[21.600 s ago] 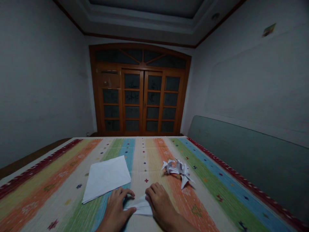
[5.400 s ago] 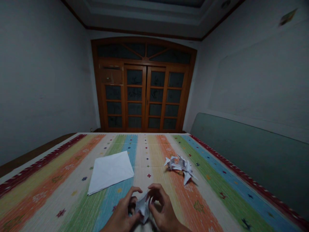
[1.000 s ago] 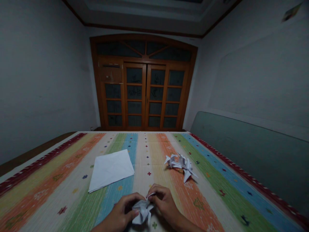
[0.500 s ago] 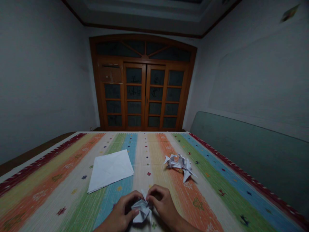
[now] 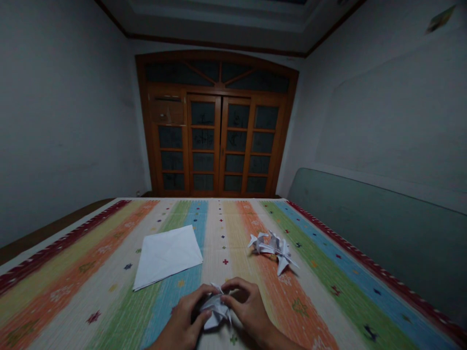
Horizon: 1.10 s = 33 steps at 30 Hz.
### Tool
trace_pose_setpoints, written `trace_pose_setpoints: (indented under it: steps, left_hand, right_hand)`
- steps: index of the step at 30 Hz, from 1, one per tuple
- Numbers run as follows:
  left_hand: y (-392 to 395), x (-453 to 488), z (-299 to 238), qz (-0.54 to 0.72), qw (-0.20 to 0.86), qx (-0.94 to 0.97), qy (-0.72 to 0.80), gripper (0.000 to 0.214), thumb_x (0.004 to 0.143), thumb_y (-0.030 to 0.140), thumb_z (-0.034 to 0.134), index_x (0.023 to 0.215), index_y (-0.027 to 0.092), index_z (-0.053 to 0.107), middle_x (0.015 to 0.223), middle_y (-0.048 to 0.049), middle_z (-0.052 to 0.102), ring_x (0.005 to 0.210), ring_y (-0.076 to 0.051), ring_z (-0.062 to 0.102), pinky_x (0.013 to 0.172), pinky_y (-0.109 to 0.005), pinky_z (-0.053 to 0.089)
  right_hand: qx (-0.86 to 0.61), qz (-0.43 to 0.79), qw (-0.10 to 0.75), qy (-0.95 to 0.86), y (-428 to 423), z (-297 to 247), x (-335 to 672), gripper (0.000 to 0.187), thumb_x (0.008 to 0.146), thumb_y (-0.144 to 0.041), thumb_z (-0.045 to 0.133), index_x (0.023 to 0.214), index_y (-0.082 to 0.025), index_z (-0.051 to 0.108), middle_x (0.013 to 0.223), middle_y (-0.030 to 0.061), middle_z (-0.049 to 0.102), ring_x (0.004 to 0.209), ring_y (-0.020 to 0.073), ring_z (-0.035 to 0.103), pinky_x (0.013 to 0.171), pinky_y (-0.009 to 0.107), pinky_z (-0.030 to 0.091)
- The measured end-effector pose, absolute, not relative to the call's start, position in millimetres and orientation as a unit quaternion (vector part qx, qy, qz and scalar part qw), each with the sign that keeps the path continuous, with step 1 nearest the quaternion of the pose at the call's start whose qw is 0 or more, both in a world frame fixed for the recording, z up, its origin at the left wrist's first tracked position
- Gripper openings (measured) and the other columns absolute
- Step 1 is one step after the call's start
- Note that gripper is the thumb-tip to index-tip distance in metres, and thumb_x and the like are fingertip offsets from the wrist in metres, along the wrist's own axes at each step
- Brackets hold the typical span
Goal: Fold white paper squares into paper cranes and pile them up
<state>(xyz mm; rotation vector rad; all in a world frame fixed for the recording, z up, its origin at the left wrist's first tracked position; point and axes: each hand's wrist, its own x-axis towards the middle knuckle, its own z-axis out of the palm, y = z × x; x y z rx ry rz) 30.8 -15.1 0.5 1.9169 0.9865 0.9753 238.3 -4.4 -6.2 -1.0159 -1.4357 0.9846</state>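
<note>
**Two hands close on folded paper at near edge of striped cover**

A stack of white paper sheets [image 5: 167, 257] lies square-cornered and tilted like a diamond on a striped woven cover [image 5: 73, 272], over its blue and green bands, well ahead of the person's hands. Nearest the lower edge of the view, the left hand [image 5: 180, 318] curls around the left side of a folded paper piece [image 5: 215, 311], its fingers wrapped close over the paper. The piece sits at the centre of the near edge, held just above or against the cover; the pictures do not settle which. Its bulk runs roughly across between the hands, slanting down to the right, with one small tip pointing up and away from the person and another pointing down toward them. The right hand [image 5: 248, 308] pinches the piece from the right in a narrow grip, its fingers arched over the top. Farther ahead and to the right, a heap of folded paper birds [image 5: 273, 248] sits on the orange band. Beyond the cover stand wooden glazed doors [image 5: 217, 141], and a grey-green panel [image 5: 379, 238] runs along the right side.
</note>
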Motion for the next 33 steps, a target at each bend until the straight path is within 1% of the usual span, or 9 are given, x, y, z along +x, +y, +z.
trace_pose_setpoints:
  steps: [5, 8, 11, 15, 18, 23, 28, 31, 33]
  left_hand:
    - [-17.6, 31.0, -2.9, 0.386, 0.323, 0.774, 0.384, 0.034, 0.090, 0.018, 0.063, 0.121, 0.028, 0.072, 0.122, -0.0073, 0.077, 0.114, -0.029, 0.070, 0.102, -0.036, 0.051]
    - [-18.1, 29.9, -8.1, 0.382, 0.301, 0.783, 0.388, 0.034, 0.090, 0.016, 0.062, 0.121, 0.029, 0.071, 0.121, -0.0064, 0.077, 0.113, -0.028, 0.071, 0.100, -0.035, 0.053]
    - [-19.5, 28.2, -13.9, 0.376, 0.294, 0.777, 0.409, 0.037, 0.093, 0.019, 0.061, 0.128, 0.031, 0.064, 0.120, -0.0057, 0.077, 0.111, -0.026, 0.072, 0.098, -0.035, 0.053]
    - [-20.4, 27.4, -16.5, 0.370, 0.285, 0.769, 0.436, 0.046, 0.094, 0.022, 0.061, 0.138, 0.032, 0.055, 0.110, -0.0045, 0.078, 0.102, -0.025, 0.073, 0.092, -0.034, 0.054]
    - [-19.1, 28.7, -13.3, 0.354, 0.288, 0.771, 0.444, 0.039, 0.094, 0.025, 0.061, 0.132, 0.030, 0.060, 0.104, -0.0039, 0.078, 0.095, -0.025, 0.073, 0.088, -0.034, 0.054]
    - [-18.2, 31.4, -4.2, 0.353, 0.313, 0.770, 0.429, 0.026, 0.093, 0.027, 0.061, 0.118, 0.026, 0.069, 0.107, -0.0055, 0.079, 0.098, -0.027, 0.072, 0.088, -0.033, 0.053]
    - [-20.6, 33.3, 4.7, 0.370, 0.321, 0.766, 0.417, 0.017, 0.089, 0.026, 0.065, 0.105, 0.026, 0.073, 0.098, -0.0036, 0.080, 0.090, -0.027, 0.072, 0.081, -0.029, 0.053]
    - [-21.6, 33.6, 6.6, 0.368, 0.336, 0.770, 0.398, 0.014, 0.090, 0.025, 0.065, 0.102, 0.024, 0.072, 0.094, -0.0038, 0.078, 0.087, -0.025, 0.071, 0.081, -0.028, 0.053]
    - [-20.6, 33.2, 5.5, 0.375, 0.341, 0.765, 0.396, 0.015, 0.091, 0.027, 0.066, 0.104, 0.023, 0.071, 0.094, -0.0042, 0.077, 0.087, -0.024, 0.071, 0.081, -0.028, 0.053]
  right_hand:
    - [-0.428, 0.411, 0.542, -0.596, -5.6, -4.1, 238.3, 0.013, 0.074, -0.029, 0.083, 0.082, -0.019, 0.079, 0.084, 0.0082, 0.079, 0.083, 0.0272, 0.074, 0.079, 0.036, 0.057]
    - [-0.417, 0.417, 0.551, -0.591, -4.1, -3.8, 238.1, 0.019, 0.072, -0.032, 0.085, 0.084, -0.019, 0.077, 0.084, 0.0079, 0.078, 0.082, 0.0263, 0.073, 0.075, 0.034, 0.057]
    - [-0.405, 0.425, 0.557, -0.588, -2.3, -4.7, 238.4, 0.022, 0.071, -0.033, 0.086, 0.085, -0.019, 0.075, 0.083, 0.0072, 0.076, 0.080, 0.0254, 0.072, 0.070, 0.032, 0.055]
    - [-0.403, 0.417, 0.561, -0.590, -2.7, -5.9, 238.3, 0.016, 0.072, -0.027, 0.082, 0.082, -0.018, 0.074, 0.080, 0.0057, 0.075, 0.078, 0.0235, 0.070, 0.073, 0.031, 0.054]
    - [-0.404, 0.417, 0.555, -0.596, -4.1, -6.7, 237.3, 0.012, 0.073, -0.025, 0.079, 0.078, -0.018, 0.071, 0.078, 0.0049, 0.073, 0.075, 0.0221, 0.069, 0.070, 0.030, 0.053]
    - [-0.390, 0.413, 0.542, -0.619, -5.9, -6.5, 236.2, 0.016, 0.078, -0.032, 0.079, 0.084, -0.018, 0.073, 0.082, 0.0051, 0.073, 0.078, 0.0219, 0.068, 0.072, 0.030, 0.052]
    - [-0.395, 0.407, 0.535, -0.626, -7.6, -3.3, 236.0, 0.015, 0.075, -0.028, 0.083, 0.083, -0.019, 0.074, 0.081, 0.0038, 0.072, 0.079, 0.0222, 0.068, 0.074, 0.031, 0.052]
    - [-0.394, 0.400, 0.541, -0.626, -8.6, -1.3, 236.0, 0.011, 0.075, -0.026, 0.081, 0.080, -0.019, 0.073, 0.079, 0.0030, 0.070, 0.076, 0.0216, 0.067, 0.072, 0.031, 0.051]
    - [-0.393, 0.389, 0.543, -0.632, -9.1, -0.7, 236.8, 0.012, 0.077, -0.027, 0.080, 0.083, -0.020, 0.073, 0.082, 0.0037, 0.070, 0.081, 0.0228, 0.067, 0.077, 0.032, 0.051]
